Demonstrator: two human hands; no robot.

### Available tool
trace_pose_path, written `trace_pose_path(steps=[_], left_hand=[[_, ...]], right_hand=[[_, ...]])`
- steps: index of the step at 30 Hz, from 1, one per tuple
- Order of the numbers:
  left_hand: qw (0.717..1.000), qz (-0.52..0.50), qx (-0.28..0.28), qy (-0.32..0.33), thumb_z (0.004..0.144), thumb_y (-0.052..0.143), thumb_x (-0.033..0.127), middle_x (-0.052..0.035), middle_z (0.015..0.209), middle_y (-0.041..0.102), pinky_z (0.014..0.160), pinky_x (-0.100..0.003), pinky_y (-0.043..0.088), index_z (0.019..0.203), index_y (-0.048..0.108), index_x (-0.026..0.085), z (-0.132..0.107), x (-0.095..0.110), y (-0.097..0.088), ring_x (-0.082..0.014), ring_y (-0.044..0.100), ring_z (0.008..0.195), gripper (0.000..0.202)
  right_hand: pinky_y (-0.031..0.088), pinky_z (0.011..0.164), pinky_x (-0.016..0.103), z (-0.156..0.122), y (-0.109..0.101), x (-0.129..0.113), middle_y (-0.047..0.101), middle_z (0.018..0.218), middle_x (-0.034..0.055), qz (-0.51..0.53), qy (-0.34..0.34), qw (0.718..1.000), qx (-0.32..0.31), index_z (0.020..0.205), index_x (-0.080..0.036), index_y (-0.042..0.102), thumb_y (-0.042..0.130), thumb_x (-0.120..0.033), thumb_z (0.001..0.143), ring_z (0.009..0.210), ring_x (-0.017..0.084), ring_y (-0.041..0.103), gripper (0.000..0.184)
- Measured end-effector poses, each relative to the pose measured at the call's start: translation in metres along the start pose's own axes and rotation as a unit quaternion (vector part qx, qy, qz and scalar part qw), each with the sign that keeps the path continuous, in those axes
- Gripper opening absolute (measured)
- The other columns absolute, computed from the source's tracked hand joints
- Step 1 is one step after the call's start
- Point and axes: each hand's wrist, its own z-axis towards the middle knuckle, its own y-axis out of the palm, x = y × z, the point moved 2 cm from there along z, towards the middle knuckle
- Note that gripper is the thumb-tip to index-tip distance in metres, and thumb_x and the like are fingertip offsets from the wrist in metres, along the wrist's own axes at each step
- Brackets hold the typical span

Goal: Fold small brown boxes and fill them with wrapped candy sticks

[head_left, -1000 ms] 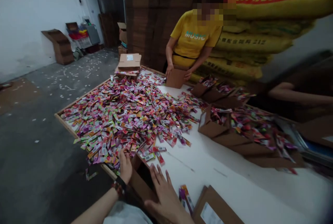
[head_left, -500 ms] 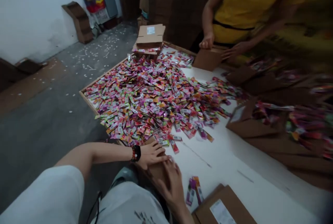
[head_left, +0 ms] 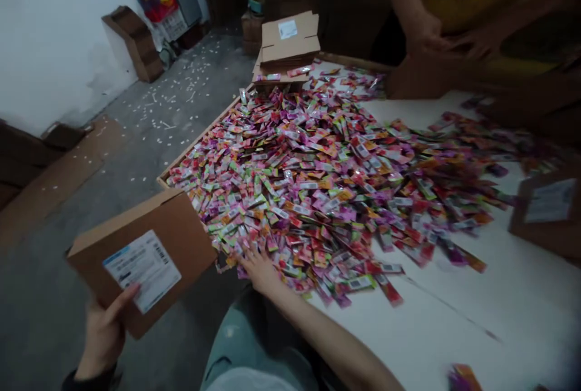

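Observation:
A brown cardboard box point(head_left: 190, 246) with a white printed label point(head_left: 140, 270) is tilted over the floor at the left. My left hand point(head_left: 103, 327) grips its lower left side, with the thumb on the label and the other fingers hidden behind. My right hand point(head_left: 262, 271) reaches to the near edge of a heap of small colourful packets point(head_left: 299, 179). Its fingers are spread among the packets, and no packet is visibly gripped. The heap lies on a white table point(head_left: 445, 330) with a raised wooden rim.
Flat cardboard pieces point(head_left: 290, 43) are stacked at the table's far corner. A co-worker's hands point(head_left: 431, 37) are at a dark box across the table. Another labelled box point(head_left: 549, 203) sits at the right. White scraps point(head_left: 181, 94) litter the floor, and cardboard point(head_left: 131, 43) leans against the wall.
My hands have separated from the box in front of me. My left hand now holds a labelled box out to the left, and my right hand has moved onto the packet heap.

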Motion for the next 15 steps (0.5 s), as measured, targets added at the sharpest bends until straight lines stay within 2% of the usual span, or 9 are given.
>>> trace_pose_path(steps=[2, 4, 5, 7, 9, 13, 15], left_hand=[[0.998, -0.001, 0.018, -0.059, 0.037, 0.086, 0.033, 0.0009, 0.089, 0.071, 0.066, -0.024, 0.057, 0.097, 0.066, 0.021, 0.031, -0.014, -0.02, -0.0204, 0.065, 0.084, 0.064], [0.991, -0.006, 0.022, -0.133, 0.032, 0.088, 0.032, 0.0033, 0.084, 0.072, 0.062, -0.022, 0.058, 0.098, 0.066, 0.021, 0.05, -0.031, -0.032, -0.0195, 0.066, 0.079, 0.07], [0.987, -0.012, 0.018, -0.162, 0.034, 0.088, 0.033, 0.0038, 0.082, 0.072, 0.063, -0.022, 0.059, 0.099, 0.066, 0.021, 0.056, -0.04, -0.034, -0.0195, 0.067, 0.078, 0.07], [0.978, -0.029, -0.004, -0.207, 0.04, 0.088, 0.036, 0.0028, 0.082, 0.074, 0.063, -0.025, 0.06, 0.104, 0.065, 0.021, 0.063, -0.059, -0.031, -0.0216, 0.069, 0.078, 0.069], [0.968, -0.055, -0.02, -0.245, 0.044, 0.087, 0.036, 0.001, 0.084, 0.075, 0.063, -0.028, 0.061, 0.111, 0.062, 0.021, 0.065, -0.078, -0.02, -0.0254, 0.07, 0.081, 0.074], [0.936, -0.095, -0.016, -0.34, 0.047, 0.085, 0.034, -0.0037, 0.084, 0.076, 0.07, -0.041, 0.062, 0.125, 0.056, 0.019, 0.057, -0.106, 0.011, -0.0341, 0.071, 0.086, 0.085], [0.915, -0.108, -0.031, -0.389, 0.05, 0.082, 0.036, -0.0059, 0.082, 0.077, 0.076, -0.049, 0.061, 0.126, 0.057, 0.019, 0.051, -0.116, 0.022, -0.0387, 0.07, 0.09, 0.081]], right_hand=[[0.014, 0.115, 0.057, 0.06, -0.01, 0.028, 0.017, 0.159, 0.0133, -0.052, 0.005, 0.996, -0.068, 0.152, -0.025, 0.024, 0.058, -0.013, 0.078, 0.145, 0.032, 0.017, 0.082], [0.011, 0.115, 0.058, 0.095, -0.021, 0.064, 0.017, 0.159, 0.0145, -0.095, 0.019, 0.989, -0.11, 0.152, -0.026, 0.023, 0.065, -0.014, 0.072, 0.144, 0.034, 0.018, 0.091], [0.008, 0.114, 0.059, 0.104, -0.029, 0.083, 0.02, 0.158, 0.0141, -0.116, 0.028, 0.986, -0.117, 0.152, -0.029, 0.023, 0.067, -0.014, 0.069, 0.144, 0.035, 0.02, 0.095], [0.004, 0.111, 0.065, 0.111, -0.049, 0.123, 0.029, 0.155, 0.0121, -0.16, 0.064, 0.979, -0.109, 0.15, -0.036, 0.025, 0.067, -0.014, 0.068, 0.141, 0.037, 0.025, 0.094], [0.005, 0.108, 0.069, 0.109, -0.074, 0.163, 0.037, 0.151, 0.0101, -0.209, 0.111, 0.967, -0.095, 0.148, -0.041, 0.029, 0.061, -0.013, 0.073, 0.137, 0.038, 0.029, 0.086], [0.018, 0.104, 0.069, 0.101, -0.127, 0.227, 0.036, 0.151, 0.0097, -0.308, 0.164, 0.933, -0.092, 0.146, -0.043, 0.032, 0.057, -0.012, 0.077, 0.132, 0.039, 0.035, 0.08], [0.026, 0.1, 0.067, 0.097, -0.151, 0.251, 0.033, 0.153, 0.0111, -0.348, 0.186, 0.915, -0.085, 0.146, -0.043, 0.032, 0.053, -0.011, 0.081, 0.127, 0.039, 0.041, 0.076]])
